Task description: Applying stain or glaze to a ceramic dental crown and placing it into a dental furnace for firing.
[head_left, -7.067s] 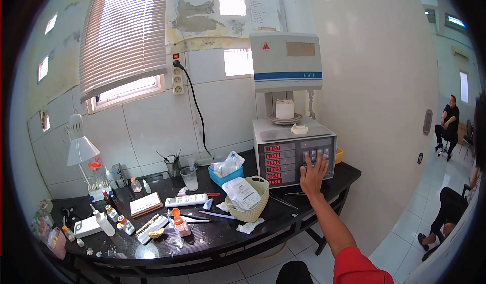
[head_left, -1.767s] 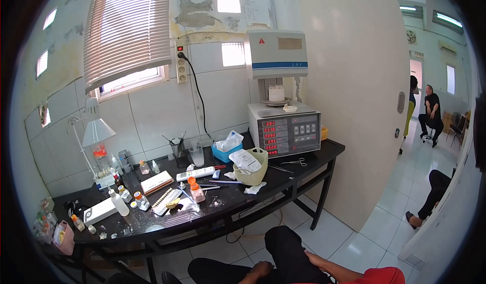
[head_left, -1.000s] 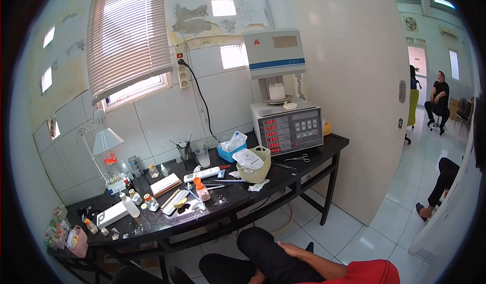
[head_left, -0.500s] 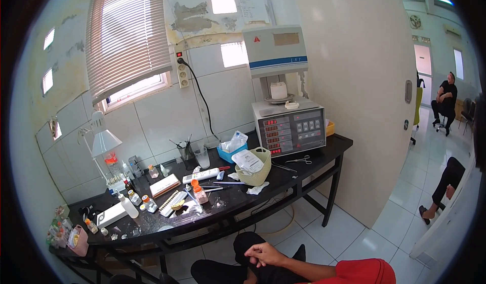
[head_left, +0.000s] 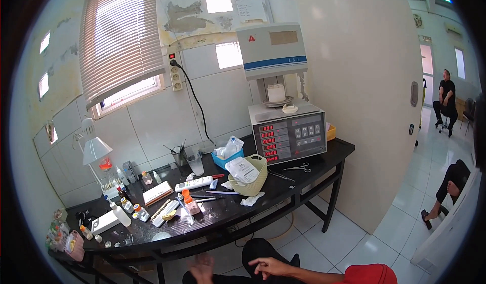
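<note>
My left hand [head_left: 202, 270] is raised just below the front edge of the black table, palm showing and fingers spread, slightly blurred. It holds nothing. My right hand [head_left: 267, 267] hovers over my black-trousered leg [head_left: 258, 251], its fingers loosely bent and apart, with nothing visible in them. A red sleeve [head_left: 368, 275] covers my right upper arm. Both hands are apart from each other and from the things on the black table [head_left: 212, 233].
On the table stand a furnace [head_left: 288, 136] with lit red displays, a green basket [head_left: 250, 180], a blue basket [head_left: 227, 160], forceps [head_left: 298, 168], a white squeeze bottle [head_left: 120, 214], small jars and a desk lamp [head_left: 95, 150]. A sliding door [head_left: 364, 107] is right. Other people sit beyond.
My hands were together over my lap; now they have parted. The left has come out to the left with fingers spread. The view has shifted slightly.
</note>
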Demonstrator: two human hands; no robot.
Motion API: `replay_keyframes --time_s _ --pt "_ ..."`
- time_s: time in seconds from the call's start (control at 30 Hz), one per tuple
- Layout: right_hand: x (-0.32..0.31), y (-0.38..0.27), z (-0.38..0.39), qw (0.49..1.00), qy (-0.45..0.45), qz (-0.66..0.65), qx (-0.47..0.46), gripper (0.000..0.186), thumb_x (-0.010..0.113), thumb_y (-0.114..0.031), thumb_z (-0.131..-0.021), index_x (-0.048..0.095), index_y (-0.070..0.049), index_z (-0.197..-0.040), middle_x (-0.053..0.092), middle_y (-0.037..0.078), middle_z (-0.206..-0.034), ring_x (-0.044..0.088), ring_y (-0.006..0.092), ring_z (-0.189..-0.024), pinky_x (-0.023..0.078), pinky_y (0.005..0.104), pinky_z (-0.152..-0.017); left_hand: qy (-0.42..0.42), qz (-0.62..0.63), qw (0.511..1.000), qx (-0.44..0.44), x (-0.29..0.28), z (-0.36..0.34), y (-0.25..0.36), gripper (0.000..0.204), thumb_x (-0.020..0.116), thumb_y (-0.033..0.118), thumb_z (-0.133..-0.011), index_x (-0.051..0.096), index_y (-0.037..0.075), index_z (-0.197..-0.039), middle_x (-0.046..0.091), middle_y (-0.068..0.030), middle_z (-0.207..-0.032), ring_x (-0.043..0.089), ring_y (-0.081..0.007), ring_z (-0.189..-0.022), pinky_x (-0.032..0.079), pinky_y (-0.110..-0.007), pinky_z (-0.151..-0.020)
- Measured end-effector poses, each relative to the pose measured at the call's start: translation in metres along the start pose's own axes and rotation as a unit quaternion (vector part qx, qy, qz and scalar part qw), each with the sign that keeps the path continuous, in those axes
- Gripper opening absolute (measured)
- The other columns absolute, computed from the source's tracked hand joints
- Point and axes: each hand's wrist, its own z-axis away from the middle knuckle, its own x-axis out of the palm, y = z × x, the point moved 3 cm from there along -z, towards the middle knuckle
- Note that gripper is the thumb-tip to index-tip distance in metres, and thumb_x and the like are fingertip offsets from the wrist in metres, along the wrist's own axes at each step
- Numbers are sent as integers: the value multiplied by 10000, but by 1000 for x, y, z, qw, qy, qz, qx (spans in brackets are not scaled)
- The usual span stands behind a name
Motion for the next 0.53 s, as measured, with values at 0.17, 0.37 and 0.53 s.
replay_keyframes --time_s 0.17,0.37,0.53 --pt "1 -12 24 995 99 13 18 449 599 -508 -967 712 -87 -859 535 15 -608 499 109 -523 431 299 -495 -64 90 993 48 106 44 26 644 393 617 -921 511 136 -1333 580 -75 -1268 541 -263 -1205 315 -654 -1044" --pt "-41 25 6 991 128 -4 44 424 328 -253 -1070 431 -34 -1417 656 86 -739 515 96 -446 501 251 -526 -66 81 988 116 105 47 15 460 454 423 -888 658 93 -1137 671 -113 -995 624 -289 -1045 403 -543 -1034" --pt "-101 -23 2 956 273 26 -107 317 371 -160 -1069 501 -14 -1319 627 153 -1148 633 133 -631 515 231 -557 -95 65 986 119 78 28 43 554 521 464 -855 617 4 -1149 681 -160 -1038 631 -314 -1042 347 -596 -1085"
